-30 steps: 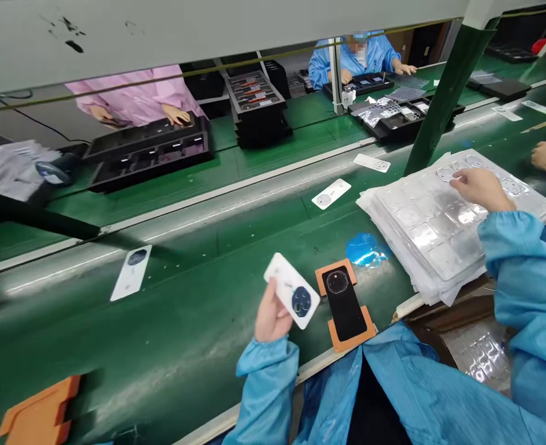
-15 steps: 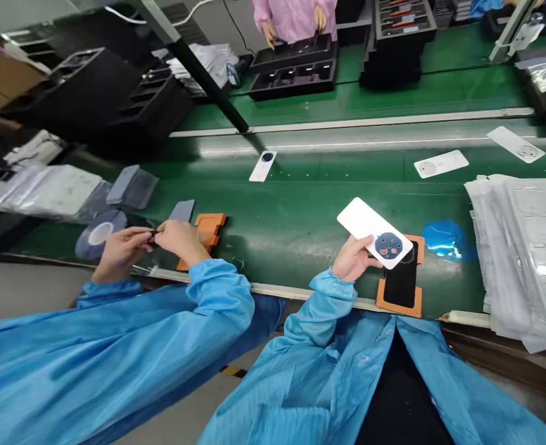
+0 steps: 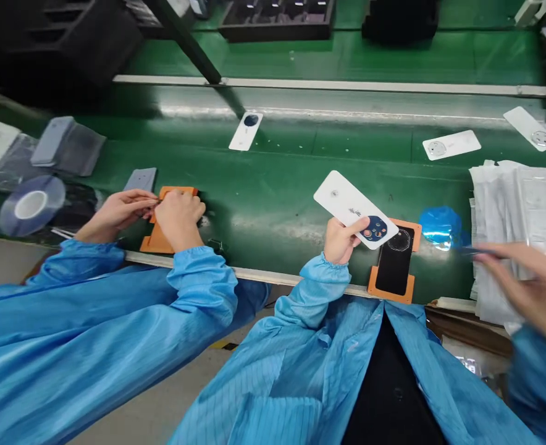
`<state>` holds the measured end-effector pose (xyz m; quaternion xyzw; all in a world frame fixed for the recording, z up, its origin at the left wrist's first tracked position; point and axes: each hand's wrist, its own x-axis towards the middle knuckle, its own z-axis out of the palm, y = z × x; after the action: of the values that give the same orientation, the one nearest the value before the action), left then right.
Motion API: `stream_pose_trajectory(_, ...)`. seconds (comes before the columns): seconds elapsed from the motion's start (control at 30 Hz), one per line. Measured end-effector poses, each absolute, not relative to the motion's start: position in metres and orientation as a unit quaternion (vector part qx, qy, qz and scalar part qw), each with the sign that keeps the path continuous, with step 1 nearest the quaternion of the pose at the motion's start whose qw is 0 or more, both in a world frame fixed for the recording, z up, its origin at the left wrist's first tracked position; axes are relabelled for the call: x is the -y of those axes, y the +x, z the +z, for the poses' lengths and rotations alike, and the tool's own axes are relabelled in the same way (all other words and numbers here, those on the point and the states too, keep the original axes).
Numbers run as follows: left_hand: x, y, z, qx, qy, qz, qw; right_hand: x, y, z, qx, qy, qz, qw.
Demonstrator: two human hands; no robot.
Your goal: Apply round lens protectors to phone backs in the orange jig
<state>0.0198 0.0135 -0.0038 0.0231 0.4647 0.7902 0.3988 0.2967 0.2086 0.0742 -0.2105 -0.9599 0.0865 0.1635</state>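
Note:
A white phone-shaped panel with a dark round camera area is held at its lower edge by my left hand, thumb on top. Just right of it, a black phone-shaped piece lies in an orange holder near the bench edge. At the right, my right hand is blurred by motion, its fingers pinched on a thin dark tool. The tool's tip is beside a shiny blue film lying on the green bench.
A co-worker's hands work over another orange holder at the left, near a tape roll. Three white panels lie farther back. Stacked clear trays stand at the right, and a dark post rises behind.
My right hand has come into view from the right with the thin tool. The view has tilted downward. My left hand still holds the white panel, now showing more of its printed face.

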Motion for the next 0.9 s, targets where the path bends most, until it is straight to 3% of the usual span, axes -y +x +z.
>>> stream_pose_trajectory(0.33, 0.000, 0.004, -0.009, -0.489, -0.026, 0.811, 0.321, -0.127, 0.198, -0.040, 0.965, -0.197, 0.037, 0.170)
stream_pose_trajectory(0.9, -0.003, 0.007, -0.018, -0.506, 0.016, 0.792, 0.340, -0.121, 0.196, -0.039, 0.971, -0.180, 0.028, 0.155)
